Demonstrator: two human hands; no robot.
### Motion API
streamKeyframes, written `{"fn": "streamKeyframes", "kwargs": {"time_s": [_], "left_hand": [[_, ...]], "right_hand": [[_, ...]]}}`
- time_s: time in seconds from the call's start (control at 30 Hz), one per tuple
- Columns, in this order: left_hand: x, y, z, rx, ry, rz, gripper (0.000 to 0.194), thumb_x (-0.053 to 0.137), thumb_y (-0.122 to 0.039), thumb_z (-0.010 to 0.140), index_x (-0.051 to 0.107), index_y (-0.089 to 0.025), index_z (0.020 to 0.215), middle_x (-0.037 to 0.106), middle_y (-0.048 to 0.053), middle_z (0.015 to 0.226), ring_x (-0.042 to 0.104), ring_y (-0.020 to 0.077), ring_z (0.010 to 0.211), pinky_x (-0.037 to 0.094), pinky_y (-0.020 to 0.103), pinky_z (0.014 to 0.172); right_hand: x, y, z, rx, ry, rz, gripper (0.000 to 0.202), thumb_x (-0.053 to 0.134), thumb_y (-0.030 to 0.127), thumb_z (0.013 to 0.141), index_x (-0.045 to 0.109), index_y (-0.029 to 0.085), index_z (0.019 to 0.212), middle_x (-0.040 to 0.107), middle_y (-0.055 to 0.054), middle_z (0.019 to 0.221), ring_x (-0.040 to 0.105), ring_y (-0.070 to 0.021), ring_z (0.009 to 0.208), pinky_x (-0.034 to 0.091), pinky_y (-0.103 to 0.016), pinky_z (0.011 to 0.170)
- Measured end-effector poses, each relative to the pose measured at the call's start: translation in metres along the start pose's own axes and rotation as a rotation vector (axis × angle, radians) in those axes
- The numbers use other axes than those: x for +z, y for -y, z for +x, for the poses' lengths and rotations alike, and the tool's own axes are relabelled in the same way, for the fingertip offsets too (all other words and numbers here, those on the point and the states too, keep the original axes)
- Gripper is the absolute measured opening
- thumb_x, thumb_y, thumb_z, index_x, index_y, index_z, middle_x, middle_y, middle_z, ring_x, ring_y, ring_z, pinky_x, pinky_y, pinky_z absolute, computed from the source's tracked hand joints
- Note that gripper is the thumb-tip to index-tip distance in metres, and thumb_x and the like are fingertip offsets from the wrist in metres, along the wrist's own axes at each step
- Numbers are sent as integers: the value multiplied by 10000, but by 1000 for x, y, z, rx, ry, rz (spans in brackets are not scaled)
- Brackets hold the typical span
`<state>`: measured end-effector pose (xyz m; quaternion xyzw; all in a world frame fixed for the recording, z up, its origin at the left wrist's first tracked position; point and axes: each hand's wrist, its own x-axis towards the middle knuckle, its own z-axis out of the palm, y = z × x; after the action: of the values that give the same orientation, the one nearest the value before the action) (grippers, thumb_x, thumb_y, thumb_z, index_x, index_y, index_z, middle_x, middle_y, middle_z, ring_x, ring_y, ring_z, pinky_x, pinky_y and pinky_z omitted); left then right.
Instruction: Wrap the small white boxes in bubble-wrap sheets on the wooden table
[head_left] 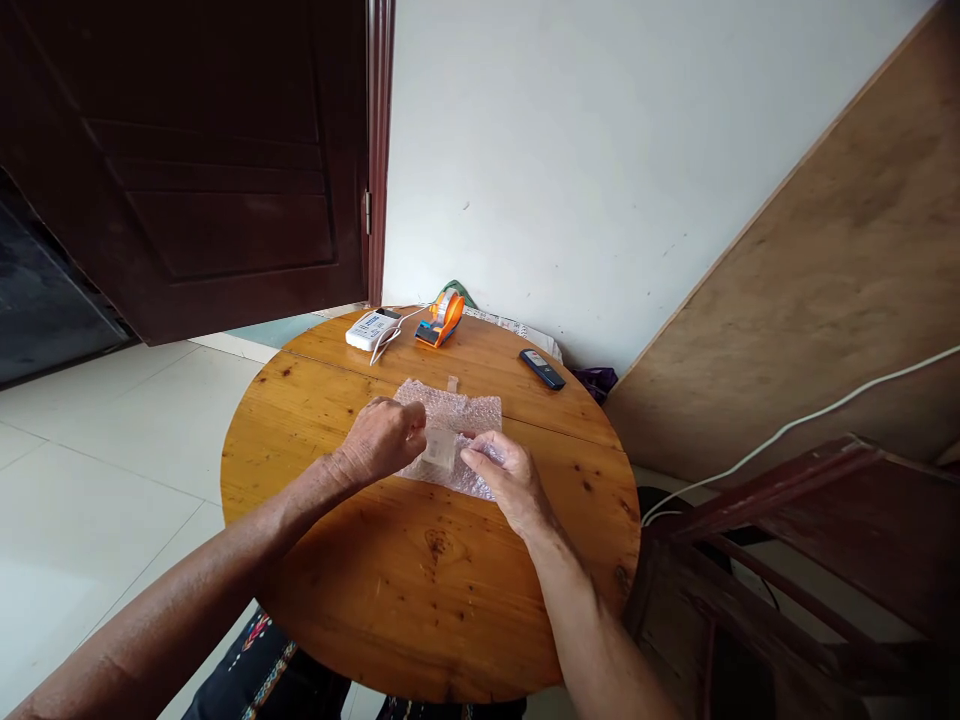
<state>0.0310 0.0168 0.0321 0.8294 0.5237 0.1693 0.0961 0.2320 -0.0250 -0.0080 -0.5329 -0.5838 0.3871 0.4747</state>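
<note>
A sheet of clear bubble wrap point(472, 410) lies on the round wooden table, with a small pale, flat rectangular item point(441, 448) on its middle. My left hand point(386, 435) is closed over the wrap's left side, just beside the item; what its curled fingers hold is hidden. On the other side, my right hand point(511, 478) pinches the bubble wrap between thumb and fingers, close to the item's right edge. A short strip of tape point(452, 383) sticks out at the wrap's far edge.
Toward the back of the table point(435, 600) stand a white box-shaped device point(369, 330) with a cable and an orange tape dispenser point(442, 318). A dark handheld device point(542, 369) lies at the right. A wooden chair point(795, 530) stands beyond the table's right side.
</note>
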Motion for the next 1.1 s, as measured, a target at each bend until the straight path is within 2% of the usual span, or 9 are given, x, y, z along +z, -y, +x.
{"fn": "streamKeyframes", "kwargs": {"time_s": [0.13,0.2,0.3,0.37,0.53,0.67,0.87,1.1], "left_hand": [[-5,7,-1,-12,52,-320,347,581,-228,764,654,-183,1100,745,46,982,675,191,773,507,289,719],[-6,11,1,20,83,-396,421,625,-267,744,637,-182,1155,738,52,1032,680,201,843,511,300,766],[-5,14,6,97,114,-446,360,682,-339,730,676,-181,1053,732,54,1013,668,212,919,499,306,814],[-2,13,9,105,134,-474,280,692,-340,728,688,-177,956,721,26,904,654,186,834,492,279,759],[13,9,14,9,161,-606,80,629,-237,741,657,-162,735,605,-41,641,530,106,589,421,214,593],[21,6,12,-24,135,-640,46,610,-175,701,650,-154,700,615,-38,644,522,103,600,416,207,594],[19,4,5,8,147,-656,39,615,-167,683,647,-149,668,626,-15,672,562,137,714,454,231,681],[25,6,5,32,126,-676,60,598,-136,679,642,-149,718,637,-16,708,571,134,721,466,238,716]], "right_hand": [[2,0,0,20,-44,4,195,672,386,755,586,219,704,600,18,708,549,-159,690,438,-279,683],[2,0,0,32,-37,13,195,675,384,750,585,218,702,571,27,678,518,-149,655,424,-270,655],[2,1,1,40,-38,22,204,679,390,744,582,217,698,559,32,670,498,-144,642,411,-266,642],[2,0,1,47,-38,24,215,674,403,742,574,218,697,547,34,662,485,-143,633,398,-264,632],[3,-1,1,73,-36,46,217,673,408,731,567,221,703,547,32,664,484,-147,638,392,-267,633],[3,2,0,91,-18,68,219,689,401,711,572,216,698,539,36,656,473,-141,624,386,-266,630],[1,2,-1,128,24,91,207,698,386,690,585,213,691,534,46,610,455,-129,586,374,-257,596],[-3,-8,2,48,-42,-211,144,637,332,728,574,212,677,542,42,585,475,-126,551,363,-240,533]]}}
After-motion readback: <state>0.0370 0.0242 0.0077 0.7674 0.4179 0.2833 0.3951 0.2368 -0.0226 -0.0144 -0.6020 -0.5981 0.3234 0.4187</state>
